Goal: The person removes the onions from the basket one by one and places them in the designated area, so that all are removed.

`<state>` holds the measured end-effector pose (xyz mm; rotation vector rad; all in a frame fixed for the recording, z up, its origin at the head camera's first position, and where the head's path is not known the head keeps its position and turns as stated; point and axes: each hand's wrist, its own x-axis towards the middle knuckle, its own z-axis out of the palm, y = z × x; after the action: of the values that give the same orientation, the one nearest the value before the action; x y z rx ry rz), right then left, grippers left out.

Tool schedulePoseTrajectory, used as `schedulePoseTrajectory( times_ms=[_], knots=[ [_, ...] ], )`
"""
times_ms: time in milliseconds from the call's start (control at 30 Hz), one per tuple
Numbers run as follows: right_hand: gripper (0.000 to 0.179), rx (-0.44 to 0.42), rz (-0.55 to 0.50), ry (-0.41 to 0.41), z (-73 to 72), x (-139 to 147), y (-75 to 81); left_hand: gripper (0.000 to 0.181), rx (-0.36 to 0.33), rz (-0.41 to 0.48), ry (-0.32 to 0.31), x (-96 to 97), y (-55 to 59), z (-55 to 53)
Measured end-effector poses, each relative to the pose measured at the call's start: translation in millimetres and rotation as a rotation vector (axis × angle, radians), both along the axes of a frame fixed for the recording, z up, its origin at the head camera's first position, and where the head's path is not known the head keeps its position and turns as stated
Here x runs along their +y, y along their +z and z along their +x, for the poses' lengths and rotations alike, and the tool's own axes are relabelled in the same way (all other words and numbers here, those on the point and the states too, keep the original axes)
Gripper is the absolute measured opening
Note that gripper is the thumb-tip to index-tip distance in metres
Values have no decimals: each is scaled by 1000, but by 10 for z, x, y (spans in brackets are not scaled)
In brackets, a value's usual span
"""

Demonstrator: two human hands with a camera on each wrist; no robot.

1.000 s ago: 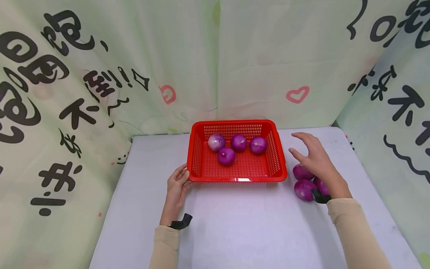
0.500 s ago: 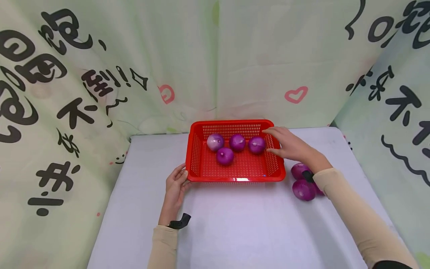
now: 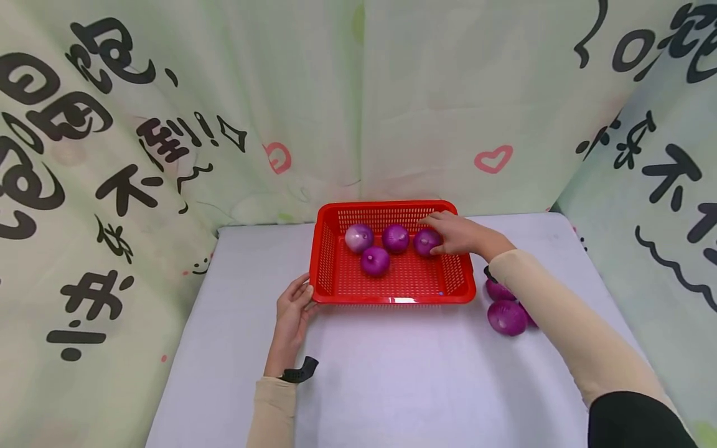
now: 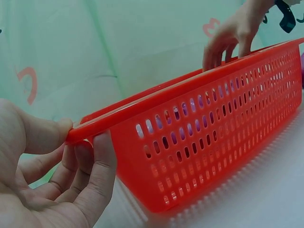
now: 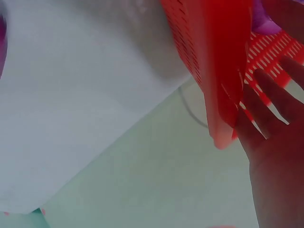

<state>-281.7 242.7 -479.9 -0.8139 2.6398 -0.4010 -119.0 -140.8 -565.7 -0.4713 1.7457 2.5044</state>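
Note:
A red perforated plastic basket [image 3: 392,298] stands on the table with several purple onions [image 3: 375,261] inside. My left hand [image 3: 292,311] pinches its near left corner, thumb over the rim and fingers beneath it, as the left wrist view shows. My right hand [image 3: 462,236] reaches over the basket's right wall. Its thumb and fingers are spread on either side of the rightmost onion [image 3: 426,241], the thumb overlapping its front edge. From the right wrist view the fingers [image 5: 268,92] look fairly straight, inside the rim, and part of that onion shows beside the thumb.
More purple onions [image 3: 506,318] lie to the right of the basket, partly hidden under the right forearm. The white-covered table [image 3: 392,373] meets a pale green curtain [image 3: 420,112] with black lettering behind the basket and at both sides.
My right hand has moved left from above the loose onions, over the basket's right wall, to the rightmost onion inside. My left hand stays at the corner of the basket.

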Motion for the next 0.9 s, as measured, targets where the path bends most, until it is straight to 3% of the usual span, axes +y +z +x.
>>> schedulePoseTrajectory(
  times_ms=[567,900],
  knots=[
    [78,-30,219,23,-155,-162,-118,44,11,-3,-3,-23,-31,-15],
    [74,55,304,87,-152,-139,-169,44,1,-5,-2,-15,2,-16]
  ],
)
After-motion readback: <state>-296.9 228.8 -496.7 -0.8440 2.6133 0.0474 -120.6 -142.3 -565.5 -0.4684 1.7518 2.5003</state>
